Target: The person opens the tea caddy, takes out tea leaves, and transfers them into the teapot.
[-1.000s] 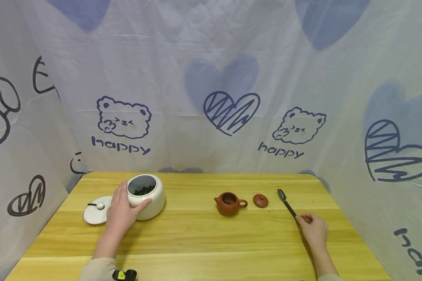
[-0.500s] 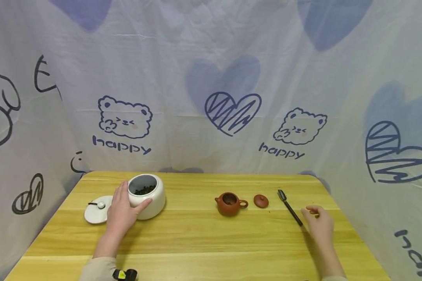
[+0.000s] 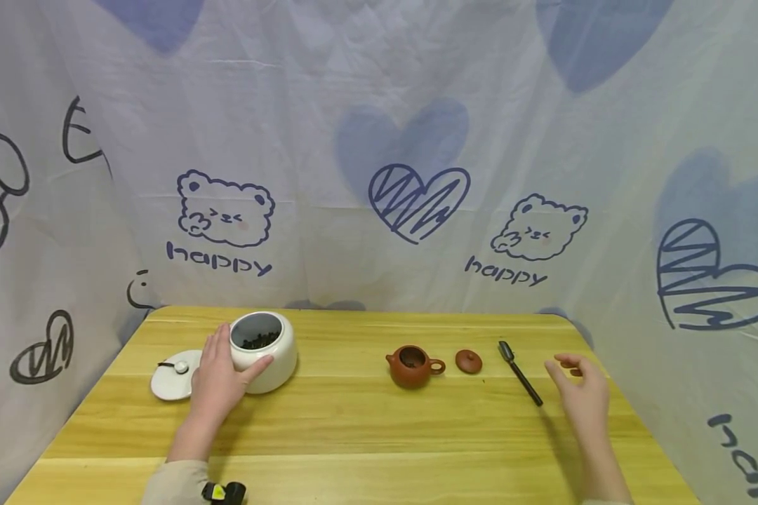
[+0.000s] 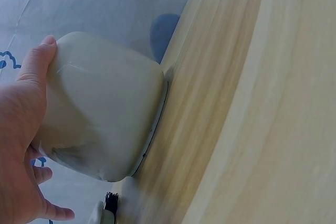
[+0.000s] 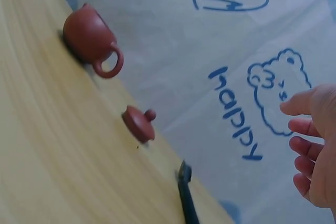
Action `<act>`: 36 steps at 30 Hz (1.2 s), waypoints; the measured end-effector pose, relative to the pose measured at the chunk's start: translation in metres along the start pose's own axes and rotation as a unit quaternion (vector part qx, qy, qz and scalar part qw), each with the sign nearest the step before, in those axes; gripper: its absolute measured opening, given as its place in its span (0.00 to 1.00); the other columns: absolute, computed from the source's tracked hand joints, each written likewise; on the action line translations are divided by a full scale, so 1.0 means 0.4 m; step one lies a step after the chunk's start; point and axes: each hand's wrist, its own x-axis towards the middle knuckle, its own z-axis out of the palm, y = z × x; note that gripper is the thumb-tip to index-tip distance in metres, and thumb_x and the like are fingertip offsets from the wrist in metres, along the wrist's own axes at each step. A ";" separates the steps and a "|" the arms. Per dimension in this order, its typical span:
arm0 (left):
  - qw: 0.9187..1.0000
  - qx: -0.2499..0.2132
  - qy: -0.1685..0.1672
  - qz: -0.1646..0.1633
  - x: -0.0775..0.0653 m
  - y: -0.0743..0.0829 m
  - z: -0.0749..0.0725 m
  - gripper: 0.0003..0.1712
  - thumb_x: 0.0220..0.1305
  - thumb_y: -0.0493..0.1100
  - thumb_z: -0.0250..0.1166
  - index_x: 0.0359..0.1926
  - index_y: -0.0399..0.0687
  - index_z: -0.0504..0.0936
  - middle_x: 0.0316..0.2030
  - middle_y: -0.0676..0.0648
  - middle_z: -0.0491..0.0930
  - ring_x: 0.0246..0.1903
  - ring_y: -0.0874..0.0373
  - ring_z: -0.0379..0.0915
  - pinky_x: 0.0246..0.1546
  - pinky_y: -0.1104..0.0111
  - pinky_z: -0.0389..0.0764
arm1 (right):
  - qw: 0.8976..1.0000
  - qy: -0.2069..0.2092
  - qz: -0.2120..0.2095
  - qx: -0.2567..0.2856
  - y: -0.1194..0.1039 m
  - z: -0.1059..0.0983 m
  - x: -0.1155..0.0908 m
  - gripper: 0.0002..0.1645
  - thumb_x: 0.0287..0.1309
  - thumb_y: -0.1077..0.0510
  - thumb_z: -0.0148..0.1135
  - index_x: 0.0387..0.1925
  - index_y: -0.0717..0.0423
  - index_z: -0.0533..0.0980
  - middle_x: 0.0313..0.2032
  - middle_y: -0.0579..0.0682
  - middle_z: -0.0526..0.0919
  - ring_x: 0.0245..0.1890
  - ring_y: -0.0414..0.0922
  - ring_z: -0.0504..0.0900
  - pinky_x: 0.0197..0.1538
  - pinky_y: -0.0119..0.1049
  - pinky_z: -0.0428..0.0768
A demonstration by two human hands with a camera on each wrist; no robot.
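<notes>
Head view: jar point(image 3: 279, 366) attended, scoop point(image 3: 524, 379) down

Tabletop point(image 3: 354, 435): jar towards back-left corner; left hand point(image 3: 217, 383) spread against it, presumably bracing. Right hand point(image 3: 585, 394) half-curled, empty, by right edge. Teapot point(image 3: 409, 375) nearer back edge, uncovered. Scoop's handle faces the person, likely for easy reach.

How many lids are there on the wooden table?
2. The white lid lies left of the white jar, partly behind the left hand; the reddish-brown lid lies between the teapot and the black scoop.
</notes>
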 end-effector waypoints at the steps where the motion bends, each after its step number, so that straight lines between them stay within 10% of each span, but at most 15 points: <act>1: 1.000 0.002 0.000 0.000 -0.001 0.000 -0.001 0.69 0.53 0.76 0.61 0.76 0.36 0.41 0.75 0.30 0.45 0.73 0.31 0.41 0.66 0.31 0.51 | 1.000 0.002 -0.003 0.001 -0.006 -0.001 -0.001 0.19 0.60 0.51 0.66 0.46 0.62 0.80 0.41 0.49 0.78 0.39 0.33 0.67 0.45 0.32 0.66; 10: 1.000 0.009 -0.006 -0.010 -0.001 0.002 0.003 0.70 0.52 0.78 0.59 0.77 0.39 0.39 0.75 0.31 0.43 0.74 0.32 0.38 0.64 0.28 0.48 | 0.999 -0.016 -0.043 -0.011 -0.062 -0.011 -0.028 0.22 0.60 0.48 0.66 0.49 0.59 0.79 0.47 0.53 0.78 0.40 0.26 0.63 0.36 0.18 0.65; 20: 0.999 0.027 -0.021 -0.012 -0.005 0.012 -0.016 0.70 0.52 0.78 0.59 0.77 0.40 0.37 0.76 0.32 0.40 0.75 0.32 0.31 0.62 0.24 0.39 | 0.990 -0.020 -0.136 0.013 -0.089 0.040 -0.061 0.16 0.56 0.58 0.70 0.46 0.59 0.80 0.44 0.51 0.78 0.43 0.30 0.63 0.42 0.29 0.66; 36: 0.993 0.048 0.016 0.103 -0.054 0.162 -0.048 0.61 0.57 0.67 0.65 0.77 0.42 0.44 0.76 0.36 0.46 0.75 0.36 0.37 0.66 0.28 0.41 | 0.964 -0.051 -0.257 0.053 -0.036 0.135 -0.080 0.24 0.45 0.66 0.75 0.47 0.59 0.79 0.51 0.60 0.75 0.55 0.48 0.67 0.50 0.36 0.66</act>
